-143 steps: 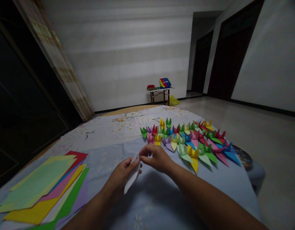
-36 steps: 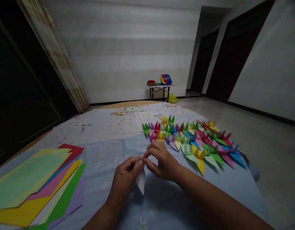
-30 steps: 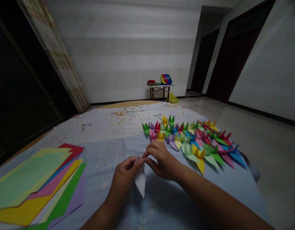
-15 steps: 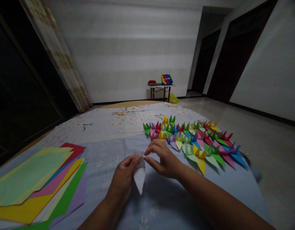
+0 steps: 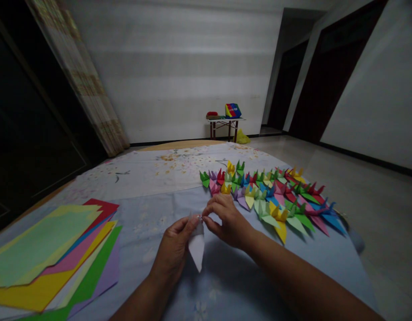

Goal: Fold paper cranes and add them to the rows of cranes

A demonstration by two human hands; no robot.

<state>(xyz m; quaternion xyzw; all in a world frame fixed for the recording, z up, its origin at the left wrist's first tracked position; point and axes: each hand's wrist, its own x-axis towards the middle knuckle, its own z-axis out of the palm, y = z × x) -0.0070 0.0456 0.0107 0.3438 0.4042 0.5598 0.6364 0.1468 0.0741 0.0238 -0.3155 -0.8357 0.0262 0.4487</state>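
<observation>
A white folded paper crane (image 5: 197, 249) hangs over the table with its long pointed end toward me. My left hand (image 5: 175, 240) pinches its upper part between thumb and fingers. From the right, my right hand (image 5: 228, 220) closes thumb and forefinger on a small tip at the crane's top. Its folds there are partly hidden by my fingers. Beyond my right hand stand many finished paper cranes (image 5: 259, 194) in green, yellow, pink, blue, red and purple, set close together in rows.
Sheets of coloured paper (image 5: 42, 249) lie fanned in a stack at the left. A pale blue and floral cloth (image 5: 152, 178) covers the table. Against the far wall stands a small side table (image 5: 222, 120) bearing a multicoloured box (image 5: 232, 110); a yellow bag (image 5: 242, 137) is on the floor.
My right thumb and forefinger, apart before, have come together on the crane's tip. The crane has shifted slightly right with my left hand.
</observation>
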